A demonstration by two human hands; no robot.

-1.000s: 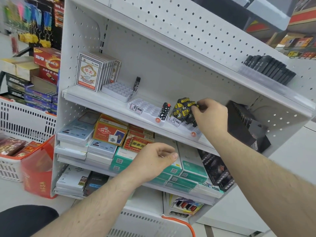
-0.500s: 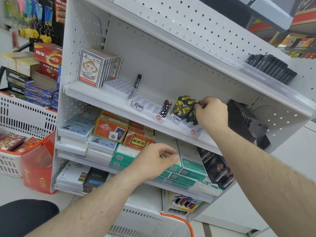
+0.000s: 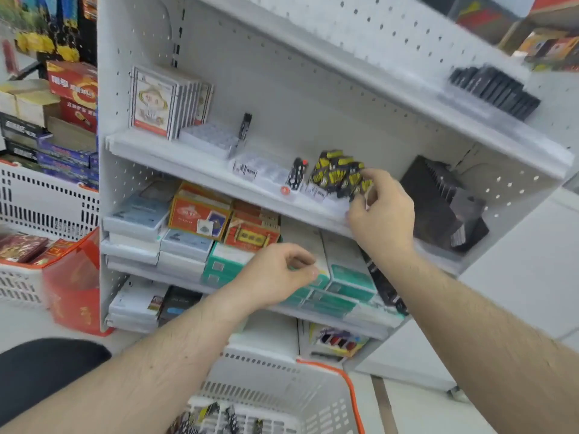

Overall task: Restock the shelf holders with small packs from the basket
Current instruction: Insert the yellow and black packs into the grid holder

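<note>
Where stocked, black-yellow small packs [image 3: 340, 175], blurred

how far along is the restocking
Done: a cluster of yellow-black packs stands in the right holder. In hand: the right hand is at that cluster. Left: two white holders look nearly empty, and the basket holds more packs.

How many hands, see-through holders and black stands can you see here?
Hands: 2, left hand and right hand, which pinches a yellow-black pack
See-through holders: 3
Black stand: 1
Total: 6
</note>
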